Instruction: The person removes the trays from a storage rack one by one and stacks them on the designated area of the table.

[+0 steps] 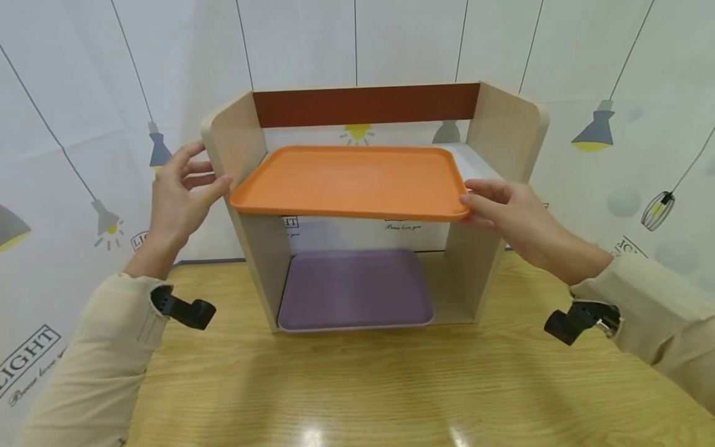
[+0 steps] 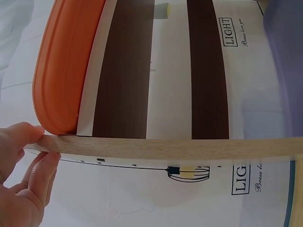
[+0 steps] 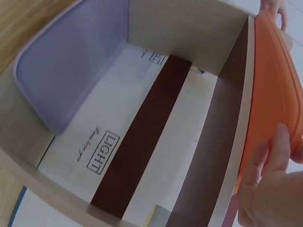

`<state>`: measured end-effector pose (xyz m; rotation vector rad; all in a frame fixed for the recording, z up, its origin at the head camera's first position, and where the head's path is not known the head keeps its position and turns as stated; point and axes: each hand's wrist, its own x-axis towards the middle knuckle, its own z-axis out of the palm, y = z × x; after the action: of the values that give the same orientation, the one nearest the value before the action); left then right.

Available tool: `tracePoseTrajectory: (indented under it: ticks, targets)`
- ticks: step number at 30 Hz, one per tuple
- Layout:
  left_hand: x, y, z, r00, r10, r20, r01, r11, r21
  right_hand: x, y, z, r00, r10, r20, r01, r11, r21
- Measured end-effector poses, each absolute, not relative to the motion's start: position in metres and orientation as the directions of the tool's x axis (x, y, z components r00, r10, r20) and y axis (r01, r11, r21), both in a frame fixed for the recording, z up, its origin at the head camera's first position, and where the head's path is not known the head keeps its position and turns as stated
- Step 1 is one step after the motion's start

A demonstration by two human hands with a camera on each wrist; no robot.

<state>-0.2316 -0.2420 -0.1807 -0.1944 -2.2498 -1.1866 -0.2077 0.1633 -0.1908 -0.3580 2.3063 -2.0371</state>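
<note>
An orange tray lies on the upper level of a small wooden shelf, its front edge jutting out towards me. My right hand pinches the tray's front right corner, thumb on the rim and fingers underneath; the right wrist view shows those fingers against the underside. At the other end, my left hand holds the front edge of the shelf's left side panel. Its thumb is right at the tray's front left corner, and its fingers lie along the panel's outer face.
A purple tray lies on the shelf's lower level, towards the left side. The shelf stands on a wood-grain table against a wall covering printed with lamps. A dark red-brown strip spans the shelf's upper back.
</note>
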Motion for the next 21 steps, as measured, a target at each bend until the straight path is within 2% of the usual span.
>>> tracePoseTrajectory:
  ticks: [4,10,15,21]
  targets:
    - [-0.232,-0.241,-0.181,-0.816,-0.14,0.561,0.382,0.598,0.705,-0.2,0.166,-0.191,-0.972,-0.221,0.078,-0.081,0.002,-0.997]
    - [-0.233,-0.24,-0.18,-0.817,-0.133,0.561,0.382,0.604,0.699,-0.188,0.165,-0.193,-0.975,-0.218,0.042,-0.03,-0.057,-0.998]
    - [-0.233,-0.24,-0.18,-0.816,-0.135,0.562,0.382,0.604,0.699,-0.18,0.165,-0.197,-0.962,-0.267,0.05,0.001,-0.187,-0.982]
    - [-0.232,-0.24,-0.179,-0.81,-0.144,0.568,0.387,0.596,0.704,-0.179,0.164,-0.2,-0.952,-0.295,0.084,-0.01,-0.243,-0.97]
